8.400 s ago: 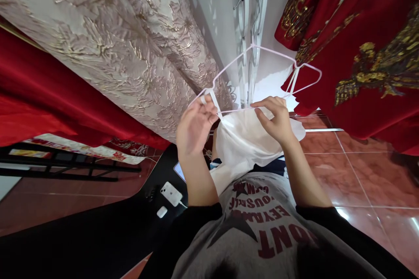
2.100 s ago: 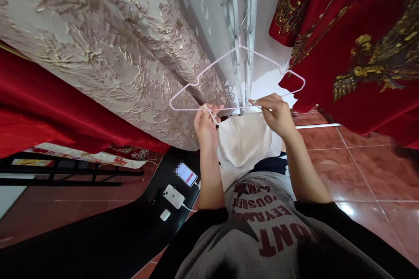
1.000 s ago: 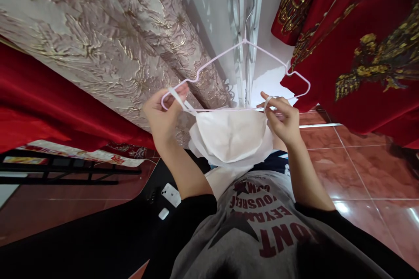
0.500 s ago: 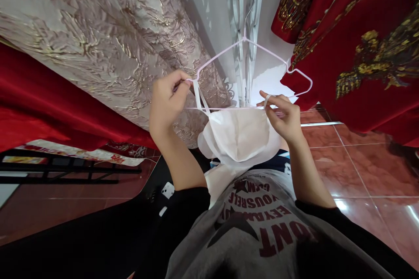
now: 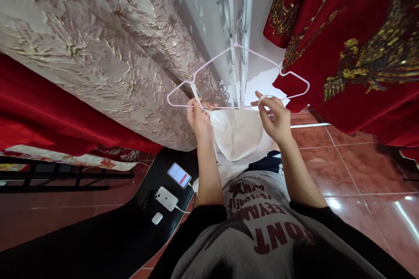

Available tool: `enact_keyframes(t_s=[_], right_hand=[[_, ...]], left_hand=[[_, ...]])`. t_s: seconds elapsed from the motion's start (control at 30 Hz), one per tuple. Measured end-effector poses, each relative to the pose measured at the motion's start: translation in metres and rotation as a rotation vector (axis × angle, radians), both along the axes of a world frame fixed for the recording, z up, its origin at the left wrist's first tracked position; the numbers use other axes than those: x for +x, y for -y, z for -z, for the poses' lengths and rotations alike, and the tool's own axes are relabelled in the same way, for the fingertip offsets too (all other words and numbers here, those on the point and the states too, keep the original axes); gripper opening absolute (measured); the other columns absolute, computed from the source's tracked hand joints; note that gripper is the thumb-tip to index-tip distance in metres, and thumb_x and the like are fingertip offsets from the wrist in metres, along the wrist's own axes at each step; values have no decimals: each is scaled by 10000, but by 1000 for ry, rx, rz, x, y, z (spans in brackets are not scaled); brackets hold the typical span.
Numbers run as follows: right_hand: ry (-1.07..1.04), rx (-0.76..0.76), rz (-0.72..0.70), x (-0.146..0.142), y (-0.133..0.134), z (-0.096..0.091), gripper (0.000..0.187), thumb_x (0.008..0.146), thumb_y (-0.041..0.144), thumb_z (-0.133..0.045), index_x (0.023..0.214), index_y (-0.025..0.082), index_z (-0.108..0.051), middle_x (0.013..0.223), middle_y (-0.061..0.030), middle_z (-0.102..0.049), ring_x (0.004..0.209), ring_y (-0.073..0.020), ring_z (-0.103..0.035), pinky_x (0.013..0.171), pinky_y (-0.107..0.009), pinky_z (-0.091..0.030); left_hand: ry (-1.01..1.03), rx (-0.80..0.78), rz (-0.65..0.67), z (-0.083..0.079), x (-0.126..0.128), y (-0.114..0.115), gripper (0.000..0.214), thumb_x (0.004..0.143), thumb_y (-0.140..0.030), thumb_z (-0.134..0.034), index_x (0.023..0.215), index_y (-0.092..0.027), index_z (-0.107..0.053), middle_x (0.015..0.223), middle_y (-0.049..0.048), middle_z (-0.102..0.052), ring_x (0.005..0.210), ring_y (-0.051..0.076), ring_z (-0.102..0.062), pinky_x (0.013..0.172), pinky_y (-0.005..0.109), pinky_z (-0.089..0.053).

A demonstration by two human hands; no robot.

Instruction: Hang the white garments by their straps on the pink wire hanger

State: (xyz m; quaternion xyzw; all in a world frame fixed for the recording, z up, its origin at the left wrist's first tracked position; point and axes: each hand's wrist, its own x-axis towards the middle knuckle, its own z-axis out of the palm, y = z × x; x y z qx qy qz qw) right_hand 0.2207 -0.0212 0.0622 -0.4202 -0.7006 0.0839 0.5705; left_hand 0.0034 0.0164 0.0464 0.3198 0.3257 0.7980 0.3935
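A pale pink hanger [image 5: 214,58] with a metal hook is in front of me at the middle of the view. Below its lower bar hangs a white strappy garment [image 5: 236,133]. One white strap [image 5: 195,90] loops over the notch in the hanger's left shoulder. My left hand [image 5: 200,121] is closed at the garment's upper left corner, by the foot of that strap, with some fingers behind the lower bar. At the garment's upper right, my right hand [image 5: 275,118] pinches near the bar, and another white strap [image 5: 263,99] is looped round its index finger.
Red cloth with gold embroidery [image 5: 353,65] hangs at the right, and cream brocade [image 5: 108,52] at the left. White metal uprights [image 5: 242,59] stand behind the hanger. Two phones, a lit one [image 5: 179,175] and a white one [image 5: 166,199], lie on a black surface [image 5: 108,231].
My left hand has moved from the hanger's left shoulder down and right to the garment's corner. The strap stays over the left notch. My right hand keeps its strap, and the view has shifted slightly.
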Motion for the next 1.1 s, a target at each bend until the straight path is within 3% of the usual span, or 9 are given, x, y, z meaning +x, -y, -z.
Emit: enact_keyframes(t_s=[0.17,0.23,0.33,0.5,0.63,0.77,0.87,1.0,1.1], right_hand=[[-370,251,449,38,-23,9,306,1013,378,-549,1181,272,-782,1130,-72,-793,1053,-285,-767,923,-557,-626],[-430,245,515,58,-34,7,339,972,470,-626,1143,223,-782,1134,-111,-791,1094,-307,-766,970,-569,-621],[-383,88,386,76,-41,-7,348,957,515,-665,1022,197,-790,1086,-148,-805,1068,-292,-773,1014,-525,-604],[-121,-156,264,68,-35,-53,183,866,380,-772,796,214,-739,715,-31,-734,719,-202,-708,742,-401,-594],[129,-155,229,51,-31,-78,92,816,277,-809,859,249,-732,870,-36,-754,902,-233,-721,902,-456,-584],[-2,80,260,28,-22,-63,256,908,251,-669,1159,267,-718,1176,-121,-717,1249,-358,-628,1116,-629,-470],[-193,204,223,6,-21,-38,322,1001,330,-513,1273,302,-683,1254,-122,-682,1352,-386,-573,1122,-646,-451],[127,-156,-171,-14,-36,-15,276,1007,373,-544,1154,277,-758,1021,-61,-775,993,-272,-713,963,-502,-532],[300,-248,-205,-19,-42,-3,234,966,350,-641,1138,268,-777,956,-43,-806,881,-255,-700,960,-487,-488]], left_hand=[[19,26,53,-3,-7,-1,313,898,-485,-794,911,-223,-624,605,-48,-612,577,131,-636,765,315,-609],[22,12,57,-3,-9,-1,293,923,-474,-778,912,-221,-630,602,-48,-613,571,127,-636,768,305,-609],[22,-25,71,-4,-9,1,285,948,-475,-757,918,-218,-636,605,-48,-612,580,125,-648,791,300,-611],[1,-32,57,-4,-6,2,295,962,-497,-737,935,-225,-625,603,-51,-606,599,130,-660,793,292,-606],[10,34,70,0,-4,3,312,929,-494,-775,950,-228,-615,637,-53,-628,603,122,-657,799,290,-603],[26,-27,101,0,1,5,285,933,-456,-771,955,-228,-601,669,-41,-664,649,144,-706,831,318,-605],[6,-101,83,-1,7,6,276,960,-465,-733,955,-231,-586,686,-27,-682,722,171,-751,860,336,-598],[-104,-109,126,2,9,12,367,908,-530,-778,1043,-245,-591,819,13,-748,901,211,-786,934,361,-577],[-269,-143,219,1,-4,24,434,850,-491,-852,1114,-254,-603,1066,72,-788,1139,234,-750,1077,400,-517]])
